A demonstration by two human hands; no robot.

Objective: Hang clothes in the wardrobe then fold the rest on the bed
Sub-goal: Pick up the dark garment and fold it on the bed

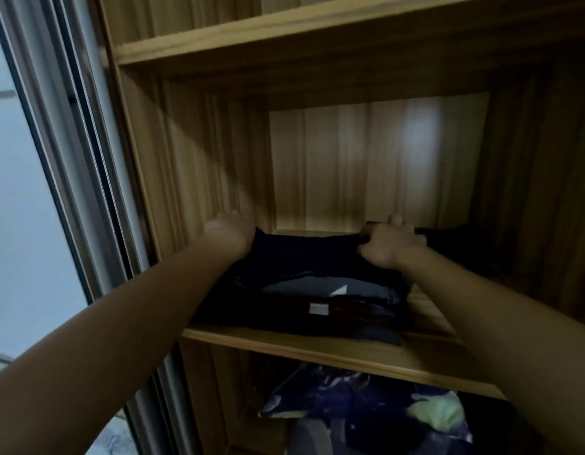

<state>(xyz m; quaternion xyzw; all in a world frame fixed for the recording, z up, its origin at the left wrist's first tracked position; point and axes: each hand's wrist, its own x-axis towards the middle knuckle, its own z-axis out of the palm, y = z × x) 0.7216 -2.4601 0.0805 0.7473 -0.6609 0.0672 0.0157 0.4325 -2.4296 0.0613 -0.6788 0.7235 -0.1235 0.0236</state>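
A stack of folded dark clothes (304, 290) lies on a wooden wardrobe shelf (317, 348). The top piece is a dark navy garment (304, 254); under it show grey-blue and dark brown layers with a small white label. My left hand (228, 234) is at the garment's far left corner, its fingers hidden behind the cloth and blurred. My right hand (391, 246) grips the garment's far right edge with curled fingers. Both arms reach forward into the compartment.
Another shelf (284, 37) closes the compartment from above. Below the clothes shelf sit crumpled blue patterned fabric (350, 399) and a pale green piece (439, 415). A sliding door frame (87, 178) stands at the left. More dark cloth (455, 238) lies at the shelf's back right.
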